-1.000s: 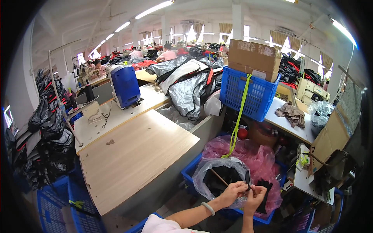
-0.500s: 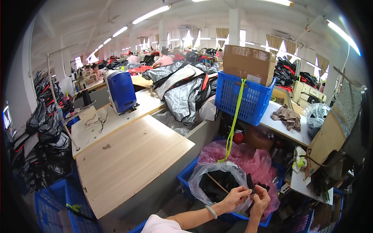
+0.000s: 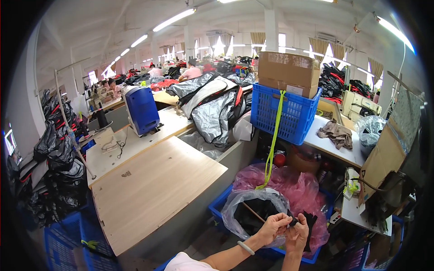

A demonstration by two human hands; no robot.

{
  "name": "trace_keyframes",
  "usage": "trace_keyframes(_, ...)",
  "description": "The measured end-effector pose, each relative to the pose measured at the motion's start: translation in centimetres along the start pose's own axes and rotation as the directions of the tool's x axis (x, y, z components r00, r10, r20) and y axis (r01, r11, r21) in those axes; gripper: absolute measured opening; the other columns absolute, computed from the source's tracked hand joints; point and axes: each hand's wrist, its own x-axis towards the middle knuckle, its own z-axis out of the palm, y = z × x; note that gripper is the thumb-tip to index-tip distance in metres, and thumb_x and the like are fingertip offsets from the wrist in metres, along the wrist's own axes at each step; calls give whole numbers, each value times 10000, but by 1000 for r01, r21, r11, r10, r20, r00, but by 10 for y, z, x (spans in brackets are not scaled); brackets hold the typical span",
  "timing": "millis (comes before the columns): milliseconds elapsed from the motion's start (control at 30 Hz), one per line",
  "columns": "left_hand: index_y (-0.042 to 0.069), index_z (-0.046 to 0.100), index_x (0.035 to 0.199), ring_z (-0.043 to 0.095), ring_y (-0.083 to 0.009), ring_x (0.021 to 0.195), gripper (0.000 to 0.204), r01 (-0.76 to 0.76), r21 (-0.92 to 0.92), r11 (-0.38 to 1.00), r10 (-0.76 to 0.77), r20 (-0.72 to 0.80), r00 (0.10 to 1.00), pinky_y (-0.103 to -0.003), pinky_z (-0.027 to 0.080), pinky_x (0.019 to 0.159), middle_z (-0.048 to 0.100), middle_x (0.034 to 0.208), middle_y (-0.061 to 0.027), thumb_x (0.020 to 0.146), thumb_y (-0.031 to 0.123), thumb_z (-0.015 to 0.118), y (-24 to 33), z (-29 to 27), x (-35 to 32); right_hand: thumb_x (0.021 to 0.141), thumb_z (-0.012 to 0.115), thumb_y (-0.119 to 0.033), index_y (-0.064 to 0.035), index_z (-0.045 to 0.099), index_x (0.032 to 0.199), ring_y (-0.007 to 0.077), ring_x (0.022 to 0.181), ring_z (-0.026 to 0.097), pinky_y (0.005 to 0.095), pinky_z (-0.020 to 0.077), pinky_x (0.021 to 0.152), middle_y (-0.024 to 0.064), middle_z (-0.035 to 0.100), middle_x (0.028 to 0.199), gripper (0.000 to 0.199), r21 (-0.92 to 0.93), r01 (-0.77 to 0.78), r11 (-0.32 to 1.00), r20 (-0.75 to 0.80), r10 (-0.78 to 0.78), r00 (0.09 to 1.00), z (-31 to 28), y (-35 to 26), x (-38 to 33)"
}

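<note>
A small black piece (image 3: pixel 293 221) was pinched between the two hands, the narrow grips of the left hand (image 3: pixel 273 228) and right hand (image 3: pixel 297 235) closed on it. Black fabric (image 3: pixel 311 230) was hung just right of the grip; any join could not be told. Left of it, a clear plastic bag (image 3: pixel 229 215) was spread, and beyond, pink plastic (image 3: pixel 300 187) was bunched within a blue crate (image 3: pixel 215 208).

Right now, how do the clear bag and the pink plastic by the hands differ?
The clear bag is colourless; the pink plastic is tinted. The clear bag gapes open, showing black material inside; the pink plastic lies crumpled with no opening visible. Both are thin, shiny plastic in the blue crate.
</note>
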Motion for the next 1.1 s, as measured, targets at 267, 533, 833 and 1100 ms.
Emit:
trace_keyframes(267, 74, 529, 788, 394, -13, 512, 128, -146, 231, 962, 152, -10, 988, -165, 270, 444, 463, 635, 57, 856, 125, 624, -4, 5, 1, 684, 567, 98, 25, 568, 906, 59, 432, 468, 153, 341, 382, 70, 616, 719, 233, -399, 136, 907, -37, -164, 986, 4, -16, 0)
trace_keyframes(533, 79, 522, 796, 370, 1, 526, 137, -163, 208, 964, 175, -42, 984, -149, 265, 455, 464, 666, 64, 874, 150, 610, 10, 7, -1, 665, 566, 87, 26, 532, 944, 48, 409, 426, 166, 318, 366, 72, 594, 754, 288, -246, 62, 967, 29, -57, 998, 0, -5, 4)
trace_keyframes(833, 81, 511, 814, 361, 4, 524, 143, -39, 67, 997, 31, 117, 993, -145, 250, 446, 476, 691, 53, 894, 173, 585, 13, 16, -11, 641, 496, 156, 69, 528, 1018, 84, 376, 440, 203, 341, 349, 186, 609, 785, 389, 196, -203, 959, 270, 146, 952, -12, -11, -2)
trace_keyframes(1100, 76, 508, 837, 373, 4, 531, 124, -80, 220, 972, 51, 134, 990, -148, 249, 444, 493, 701, 45, 885, 157, 590, 14, 11, -5, 644, 615, 170, 37, 536, 943, 232, 660, 662, 295, 564, 518, 162, 642, 795, 337, -173, -18, 985, 144, 43, 989, -1, -19, -4)
